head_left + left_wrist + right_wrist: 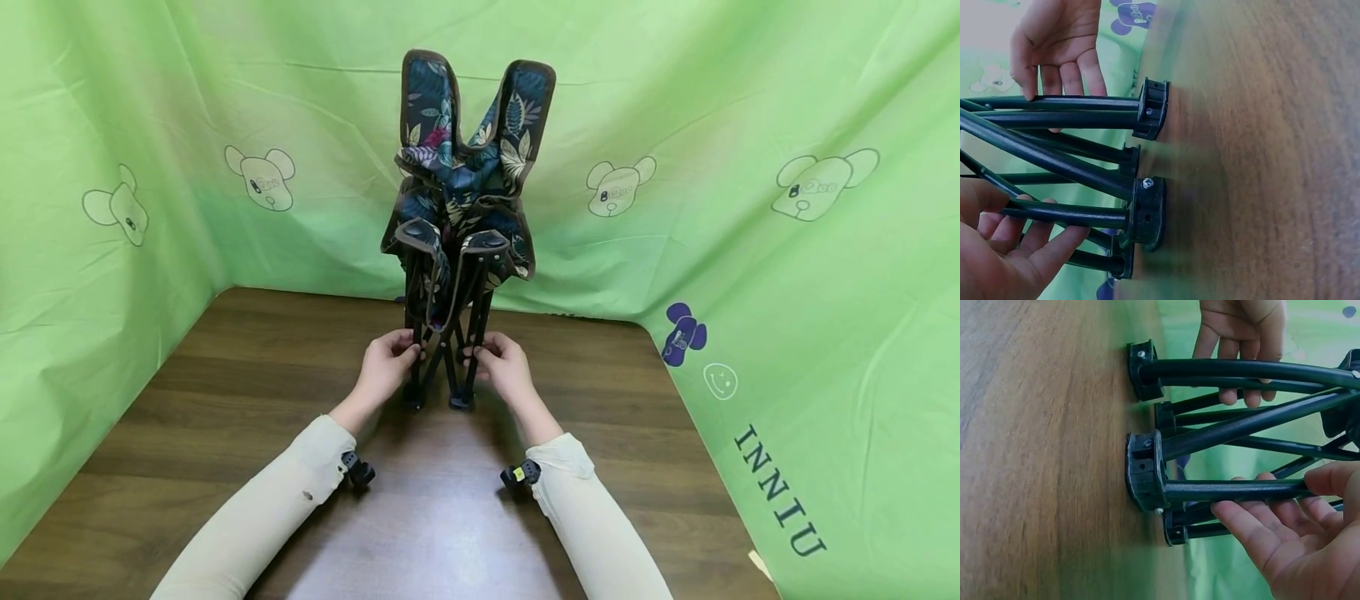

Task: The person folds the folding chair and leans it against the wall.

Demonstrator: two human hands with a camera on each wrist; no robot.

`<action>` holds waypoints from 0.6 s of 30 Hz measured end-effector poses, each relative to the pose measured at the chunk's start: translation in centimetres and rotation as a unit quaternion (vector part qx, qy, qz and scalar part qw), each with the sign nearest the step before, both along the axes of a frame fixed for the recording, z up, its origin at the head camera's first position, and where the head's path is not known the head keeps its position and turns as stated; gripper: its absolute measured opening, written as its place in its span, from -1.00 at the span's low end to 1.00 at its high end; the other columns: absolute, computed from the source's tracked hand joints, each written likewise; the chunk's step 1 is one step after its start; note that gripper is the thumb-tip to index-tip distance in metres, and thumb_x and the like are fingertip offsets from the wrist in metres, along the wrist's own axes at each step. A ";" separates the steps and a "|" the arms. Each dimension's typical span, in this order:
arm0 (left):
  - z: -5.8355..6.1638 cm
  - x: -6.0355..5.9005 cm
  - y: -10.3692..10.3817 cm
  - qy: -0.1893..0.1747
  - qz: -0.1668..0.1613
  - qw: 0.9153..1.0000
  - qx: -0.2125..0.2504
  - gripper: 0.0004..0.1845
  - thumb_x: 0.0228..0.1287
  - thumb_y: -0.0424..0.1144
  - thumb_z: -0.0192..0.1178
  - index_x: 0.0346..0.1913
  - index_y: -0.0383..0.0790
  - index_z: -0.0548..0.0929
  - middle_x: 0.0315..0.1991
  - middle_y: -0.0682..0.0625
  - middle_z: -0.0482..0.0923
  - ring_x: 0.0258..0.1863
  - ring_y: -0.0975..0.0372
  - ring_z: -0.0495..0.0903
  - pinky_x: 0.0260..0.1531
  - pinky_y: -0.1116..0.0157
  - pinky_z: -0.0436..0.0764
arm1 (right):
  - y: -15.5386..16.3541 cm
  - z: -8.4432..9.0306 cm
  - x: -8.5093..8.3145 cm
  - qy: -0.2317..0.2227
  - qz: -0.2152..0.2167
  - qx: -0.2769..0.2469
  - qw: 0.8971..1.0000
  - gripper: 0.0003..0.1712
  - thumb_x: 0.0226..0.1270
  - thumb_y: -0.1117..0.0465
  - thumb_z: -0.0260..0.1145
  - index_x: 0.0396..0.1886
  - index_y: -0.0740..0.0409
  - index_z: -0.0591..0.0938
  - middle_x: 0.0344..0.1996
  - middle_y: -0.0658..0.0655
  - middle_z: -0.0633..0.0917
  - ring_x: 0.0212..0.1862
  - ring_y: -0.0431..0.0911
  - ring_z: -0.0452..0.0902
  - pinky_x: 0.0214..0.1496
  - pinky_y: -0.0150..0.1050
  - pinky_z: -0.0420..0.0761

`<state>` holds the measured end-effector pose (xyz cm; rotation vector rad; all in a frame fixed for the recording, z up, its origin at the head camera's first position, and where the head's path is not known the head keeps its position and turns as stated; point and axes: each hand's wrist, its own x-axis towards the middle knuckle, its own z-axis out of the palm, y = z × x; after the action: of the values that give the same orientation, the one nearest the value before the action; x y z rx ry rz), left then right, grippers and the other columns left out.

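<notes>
A small folding chair point(457, 179) with dark floral fabric and brown edging stands upright, mostly folded, on the wooden table. Its black tube legs cross under the seat and end in plastic feet point(1150, 212) on the tabletop. Low on the left front leg, my left hand point(384, 365) pinches the tube between thumb and fingers. My right hand point(506, 367) does likewise on the right front leg point(1241, 489), its fingers reaching behind the tube. Both wrist views show the hands facing each other across the bundle of legs. Fabric hides the upper frame.
Green curtains point(322, 100) printed with mouse heads and letters enclose the table point(247, 400) at the back and both sides; the chair stands close to the back one. A small black camera point(360, 472) sits on my left wrist, another point(521, 475) on my right.
</notes>
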<state>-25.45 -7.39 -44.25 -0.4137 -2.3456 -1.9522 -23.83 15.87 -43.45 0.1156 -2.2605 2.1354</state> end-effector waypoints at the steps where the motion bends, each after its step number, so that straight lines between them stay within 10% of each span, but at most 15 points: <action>1: 0.4 0.3 0.0 -0.001 -0.001 1.000 -0.002 -0.71 0.50 -0.42 0.15 0.16 -0.49 0.63 -0.03 -0.37 0.72 -0.12 -0.19 0.70 -0.48 0.47 0.58 | 0.0 0.4 0.2 -0.005 0.004 -0.005 1.000 -0.67 0.48 0.43 0.11 0.15 0.49 0.54 -0.02 0.59 0.67 -0.11 0.28 0.75 0.02 0.30 0.67; 18: 0.1 0.2 0.7 0.019 0.036 0.999 -0.003 -0.74 0.48 -0.41 0.16 0.13 -0.43 0.66 -0.12 -0.29 0.76 -0.18 -0.11 0.72 -0.50 0.48 0.57 | -0.1 -0.1 -0.3 -0.009 -0.011 -0.021 1.000 -0.65 0.51 0.39 0.14 0.19 0.50 0.53 0.00 0.53 0.69 -0.01 0.37 0.69 0.02 0.29 0.67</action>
<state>-25.26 -6.66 -44.17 -0.3598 -2.3103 -1.8892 -24.13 15.80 -43.58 0.0713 -2.2147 2.1793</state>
